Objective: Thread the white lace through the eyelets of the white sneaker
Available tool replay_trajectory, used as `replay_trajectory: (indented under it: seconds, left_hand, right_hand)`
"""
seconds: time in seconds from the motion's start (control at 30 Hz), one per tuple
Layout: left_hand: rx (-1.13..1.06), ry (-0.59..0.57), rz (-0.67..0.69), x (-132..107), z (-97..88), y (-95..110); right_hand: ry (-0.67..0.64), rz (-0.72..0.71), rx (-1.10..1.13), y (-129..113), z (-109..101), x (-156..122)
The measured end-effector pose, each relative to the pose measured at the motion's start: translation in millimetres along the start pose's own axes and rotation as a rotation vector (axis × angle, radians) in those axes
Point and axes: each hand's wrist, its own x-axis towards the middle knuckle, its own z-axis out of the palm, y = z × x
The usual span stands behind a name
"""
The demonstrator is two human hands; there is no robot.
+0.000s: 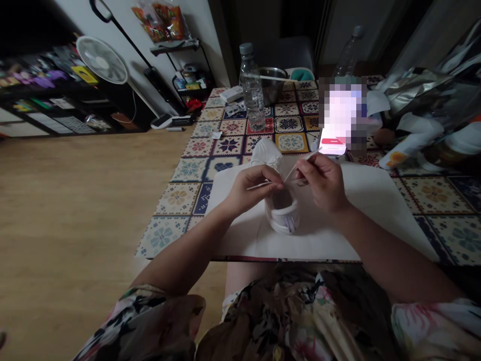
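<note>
A white shoe (284, 220) rests on a white sheet (236, 235), its heel toward me and its toe pointing away. Over the shoe's opening, my left hand (259, 185) pinches a white shoelace between thumb and fingers. My right hand (323, 178), just to the right, grips another stretch of the shoelace (291, 173), which runs taut and slanted between the two hands. The fingers partly cover the shoe's tongue and lacing, so the shape of any knot cannot be made out.
A lit phone (333, 145) stands behind my right hand. Farther back are a clear plastic bottle (253, 95) and a metal bowl (273, 85). A white tube-shaped container (406, 148) and other items crowd the right side. The patterned tabletop (176, 195) ends at the left, above wooden floor.
</note>
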Motion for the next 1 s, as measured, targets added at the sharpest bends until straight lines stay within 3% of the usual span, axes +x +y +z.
replay_trajectory:
  seconds: [0.13,0.3,0.4,0.6,0.8,0.9,1.0]
  left_hand:
    - [0.033,0.04,-0.002,-0.3,0.1,2.1]
    - [0.125,0.157,0.068,0.6,-2.4,4.4]
    - [0.156,0.196,0.08,0.6,-2.8,5.2]
    - [0.017,0.21,-0.12,-0.3,0.6,0.0]
    - [-0.099,0.25,-0.297,2.9,1.2,-5.3]
    - [-0.167,0.247,-0.371,4.8,0.7,-5.5]
    - [-0.277,0.292,-0.373,10.1,-2.0,-5.7]
  right_hand:
    - [-0.014,0.031,-0.028,1.5,-0.6,2.3]
    - [-0.261,-0.136,-0.114,-3.0,-0.6,1.6]
    - [-0.303,-0.215,-0.132,-1.6,0.2,2.1]
    - [-0.222,-0.188,-0.181,-0.1,2.4,-1.1]
    - [-0.25,-0.421,-0.333,-1.8,-0.2,-4.5]
    - [-0.22,-0.375,-0.275,-0.7,0.0,-1.9]
    - [-0.158,-0.215,-0.035,-0.8,-0.8,4.8]
